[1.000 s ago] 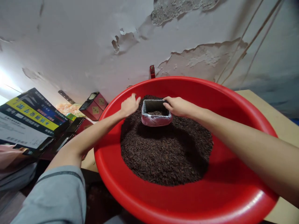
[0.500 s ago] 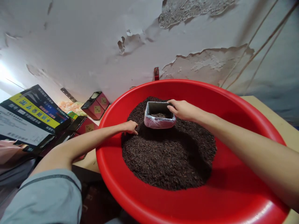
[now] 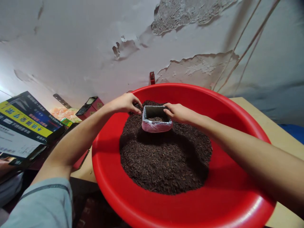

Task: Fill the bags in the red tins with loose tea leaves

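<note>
My right hand (image 3: 177, 112) grips the right rim of a small rectangular tin (image 3: 157, 127), its thumb and fingers over the edge. The tin's outside is pinkish and wrapped in crinkled clear plastic. Some dark leaf lies at its bottom. It is held upright above a broad heap of dark loose tea leaves (image 3: 163, 171). That heap fills the middle of a large red basin (image 3: 185, 210). My left hand (image 3: 129, 104) is raised just left of the tin, its fingers curved and thumb apart. The inside of its palm is hidden.
At left, a black, yellow and white printed carton (image 3: 26, 123) leans near the basin. A dark red box (image 3: 89, 107) stands by the wall. The basin rests on a pale wooden table (image 3: 288, 144). Cords (image 3: 247, 50) hang before a peeling wall (image 3: 95, 47).
My left hand has risen out of the tea at the heap's left edge and come up beside the tin. My right hand still holds the tin above the heap. The whole view has shifted slightly.
</note>
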{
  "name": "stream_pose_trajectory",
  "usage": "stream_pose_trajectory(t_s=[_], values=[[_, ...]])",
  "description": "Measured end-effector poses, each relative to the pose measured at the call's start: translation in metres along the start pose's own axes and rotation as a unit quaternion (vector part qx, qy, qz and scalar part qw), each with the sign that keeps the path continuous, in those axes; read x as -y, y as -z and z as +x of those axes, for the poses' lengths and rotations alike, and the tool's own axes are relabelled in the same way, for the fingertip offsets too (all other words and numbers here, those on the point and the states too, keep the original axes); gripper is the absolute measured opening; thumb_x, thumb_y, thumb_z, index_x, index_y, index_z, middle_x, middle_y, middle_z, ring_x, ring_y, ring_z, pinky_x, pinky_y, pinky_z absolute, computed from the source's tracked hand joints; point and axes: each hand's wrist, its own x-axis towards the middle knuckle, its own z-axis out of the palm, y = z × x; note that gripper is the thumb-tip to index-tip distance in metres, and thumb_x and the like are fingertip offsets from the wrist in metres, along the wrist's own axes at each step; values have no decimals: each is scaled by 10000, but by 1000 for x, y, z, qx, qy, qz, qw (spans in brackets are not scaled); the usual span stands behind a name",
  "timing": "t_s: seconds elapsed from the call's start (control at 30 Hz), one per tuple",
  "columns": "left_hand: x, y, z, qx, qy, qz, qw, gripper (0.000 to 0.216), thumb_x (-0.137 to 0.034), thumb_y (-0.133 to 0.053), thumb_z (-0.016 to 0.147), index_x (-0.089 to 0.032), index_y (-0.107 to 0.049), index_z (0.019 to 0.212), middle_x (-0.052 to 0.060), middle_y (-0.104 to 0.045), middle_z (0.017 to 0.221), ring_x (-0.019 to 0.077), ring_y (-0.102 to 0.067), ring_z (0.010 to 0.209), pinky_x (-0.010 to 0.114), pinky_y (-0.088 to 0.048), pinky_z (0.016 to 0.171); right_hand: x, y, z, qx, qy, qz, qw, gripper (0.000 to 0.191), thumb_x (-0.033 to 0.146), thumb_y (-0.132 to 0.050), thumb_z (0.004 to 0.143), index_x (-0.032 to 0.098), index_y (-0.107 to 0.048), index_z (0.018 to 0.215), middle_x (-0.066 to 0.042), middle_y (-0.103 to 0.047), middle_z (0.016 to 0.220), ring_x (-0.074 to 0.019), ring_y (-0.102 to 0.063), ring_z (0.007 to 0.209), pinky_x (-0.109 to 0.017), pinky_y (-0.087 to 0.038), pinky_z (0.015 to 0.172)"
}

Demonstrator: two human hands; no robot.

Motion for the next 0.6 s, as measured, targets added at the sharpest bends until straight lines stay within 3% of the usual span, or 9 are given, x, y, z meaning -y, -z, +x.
stream_pose_trajectory(t_s=[0.13,0.27,0.37,0.47,0.6], values=[[-39,-3,4,-86,-114,93,985,321,-219,-793,751,-148,-802,1064,71,-788,873,182,-714,791,297,-542,784,-1,-1,1,-6,4,-8,1000,408,313,-409,1042,146,-566,1379,-157,-736,1208,-262,-702,1094,-330,-510,912],[-57,-24,18,-69,-171,160,970,306,-153,-764,771,-137,-802,1074,95,-798,947,201,-725,861,320,-536,856,-3,-3,2,-8,16,-8,1000,402,307,-397,1041,130,-575,1355,-169,-720,1245,-284,-696,1117,-343,-511,912],[-54,-37,29,-62,-163,187,967,284,-77,-716,780,-93,-800,1051,145,-787,1025,241,-735,929,351,-543,887,-4,-4,3,-10,19,-6,1000,396,303,-407,1038,143,-572,1360,-163,-711,1272,-281,-688,1145,-344,-508,936],[-46,-40,35,-77,-200,176,961,320,-50,-733,766,-119,-795,1072,156,-739,1232,270,-693,1151,372,-510,1024,-4,-3,3,-8,21,-3,1000,380,311,-411,1038,151,-587,1335,-160,-711,1272,-281,-691,1140,-349,-512,935],[-29,-35,37,-127,-252,103,954,312,-171,-768,823,-149,-773,1134,146,-670,1378,247,-624,1290,364,-453,1117,-3,-2,2,-4,14,-7,1000,390,324,-406,1041,149,-586,1340,-167,-724,1239,-282,-700,1116,-353,-520,919]])
